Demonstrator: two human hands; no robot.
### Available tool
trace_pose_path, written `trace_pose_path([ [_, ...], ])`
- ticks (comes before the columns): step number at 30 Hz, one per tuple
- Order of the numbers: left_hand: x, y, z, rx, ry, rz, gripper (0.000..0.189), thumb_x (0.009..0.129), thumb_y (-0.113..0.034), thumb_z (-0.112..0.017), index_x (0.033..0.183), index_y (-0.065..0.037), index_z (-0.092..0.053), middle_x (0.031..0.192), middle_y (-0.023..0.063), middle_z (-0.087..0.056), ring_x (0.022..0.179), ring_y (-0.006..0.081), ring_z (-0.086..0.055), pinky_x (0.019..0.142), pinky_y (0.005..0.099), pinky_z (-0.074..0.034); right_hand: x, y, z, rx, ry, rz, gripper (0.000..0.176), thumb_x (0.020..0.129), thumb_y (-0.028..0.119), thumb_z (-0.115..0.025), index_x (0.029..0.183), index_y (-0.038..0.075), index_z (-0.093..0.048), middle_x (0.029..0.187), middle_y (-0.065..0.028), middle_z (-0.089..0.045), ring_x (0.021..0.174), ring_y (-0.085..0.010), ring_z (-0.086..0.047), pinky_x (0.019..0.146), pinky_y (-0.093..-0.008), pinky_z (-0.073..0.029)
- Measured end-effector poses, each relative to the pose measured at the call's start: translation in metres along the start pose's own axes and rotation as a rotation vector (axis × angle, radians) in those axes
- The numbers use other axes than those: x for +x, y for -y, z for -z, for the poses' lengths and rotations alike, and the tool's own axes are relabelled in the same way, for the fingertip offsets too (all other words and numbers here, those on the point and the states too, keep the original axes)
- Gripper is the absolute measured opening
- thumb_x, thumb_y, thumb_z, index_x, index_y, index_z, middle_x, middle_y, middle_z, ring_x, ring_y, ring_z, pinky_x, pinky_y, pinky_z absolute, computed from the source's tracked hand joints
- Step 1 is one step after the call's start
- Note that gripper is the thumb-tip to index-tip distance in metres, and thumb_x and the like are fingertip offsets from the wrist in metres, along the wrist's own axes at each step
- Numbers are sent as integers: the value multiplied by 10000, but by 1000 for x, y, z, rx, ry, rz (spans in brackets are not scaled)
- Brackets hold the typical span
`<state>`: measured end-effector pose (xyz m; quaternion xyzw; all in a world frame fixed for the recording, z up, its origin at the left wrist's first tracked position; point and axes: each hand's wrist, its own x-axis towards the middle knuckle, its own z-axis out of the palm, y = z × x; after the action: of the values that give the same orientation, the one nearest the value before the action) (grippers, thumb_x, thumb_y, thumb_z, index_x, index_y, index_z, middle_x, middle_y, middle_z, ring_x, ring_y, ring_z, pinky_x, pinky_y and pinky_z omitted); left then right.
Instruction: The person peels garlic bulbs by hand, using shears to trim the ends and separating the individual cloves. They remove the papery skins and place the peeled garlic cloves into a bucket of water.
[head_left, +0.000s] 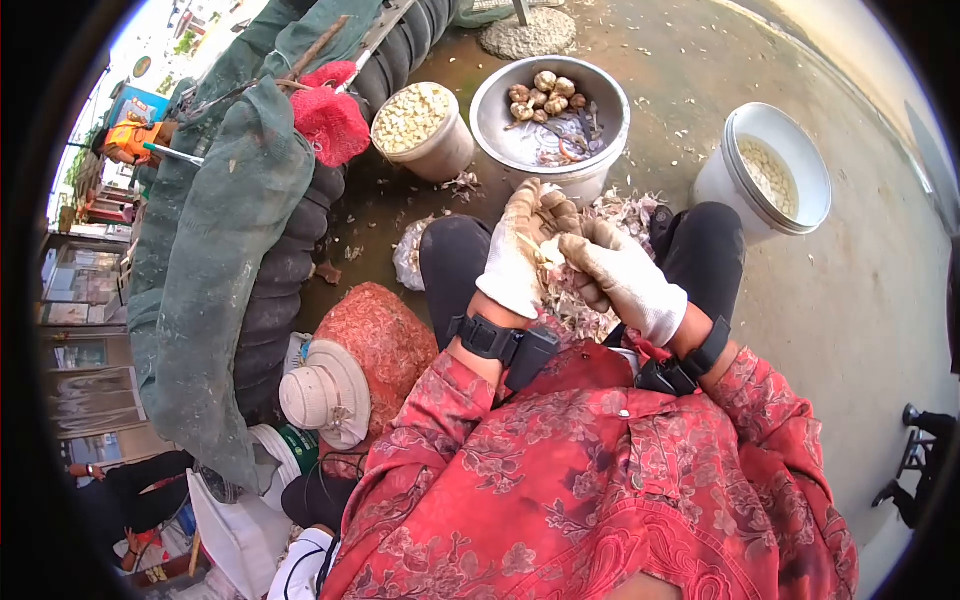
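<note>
Both my hands wear dirty white work gloves and meet above my lap. My left hand point(515, 255) has its fingers curled around a piece of garlic point(550, 252), most of it hidden by the gloves. From the other side, my right hand point(625, 275) pinches the same garlic with thumb and fingers. Below the hands, loose garlic skins point(580, 305) lie heaped between my knees. Just beyond stands a metal basin point(485, 125) on a white bucket, holding several whole garlic bulbs point(548, 95), skin scraps and what looks like a small tool.
A bucket full of peeled cloves point(412, 118) stands at front left. To the right, a white bucket point(735, 195) holds cloves in liquid. A red mesh sack point(375, 335) and a pale hat point(325, 392) lie at my left, beside stacked tires point(270, 320) under green netting point(215, 270).
</note>
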<state>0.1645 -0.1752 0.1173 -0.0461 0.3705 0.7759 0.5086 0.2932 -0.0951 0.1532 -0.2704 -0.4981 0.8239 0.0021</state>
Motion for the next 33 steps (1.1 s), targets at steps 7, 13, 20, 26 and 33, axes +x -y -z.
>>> trace_pose_path([
  [7, -1, 16, 3, -59, -14, 93, 451, 994, -397, -347, 853, -42, -586, 672, 68, -579, 589, 198, -547, 551, 328, -480, 0, -1, 4, -47, -182, 193, 249, 929, 278, -558, 983, 37, -525, 683, 7, -540, 495, -41, -452, 412, -195, -350],
  [13, -14, 13, -2, 110, -70, 3, 406, 981, -382, -430, 892, -31, -613, 680, 65, -594, 620, 190, -563, 610, 311, -476, 0, -2, 16, -61, -82, 127, 269, 930, 291, -572, 1001, 32, -578, 747, 6, -599, 535, -35, -488, 438, -190, -375],
  [20, -18, 16, -5, 287, -62, -270, 386, 984, -359, -432, 924, -23, -612, 800, 73, -637, 738, 168, -617, 680, 282, -502, -3, 1, 18, -37, -94, 70, 319, 898, 357, -625, 933, 47, -561, 706, 20, -541, 518, -37, -458, 415, -179, -331],
  [26, -14, 28, -4, 392, -82, -247, 395, 966, -396, -442, 926, -30, -586, 696, 50, -607, 575, 134, -584, 537, 250, -481, -2, -7, 7, -240, -185, 204, 362, 848, 318, -690, 938, 7, -529, 782, -50, -584, 701, -90, -531, 602, -249, -465],
  [33, -4, 44, -5, 160, -118, -282, 343, 967, -378, -462, 805, -88, -547, 664, 10, -541, 595, 130, -542, 568, 272, -476, 0, -18, 2, -331, -300, 262, 336, 867, 316, -599, 940, -2, -520, 805, -164, -614, 749, -205, -592, 669, -335, -485],
])
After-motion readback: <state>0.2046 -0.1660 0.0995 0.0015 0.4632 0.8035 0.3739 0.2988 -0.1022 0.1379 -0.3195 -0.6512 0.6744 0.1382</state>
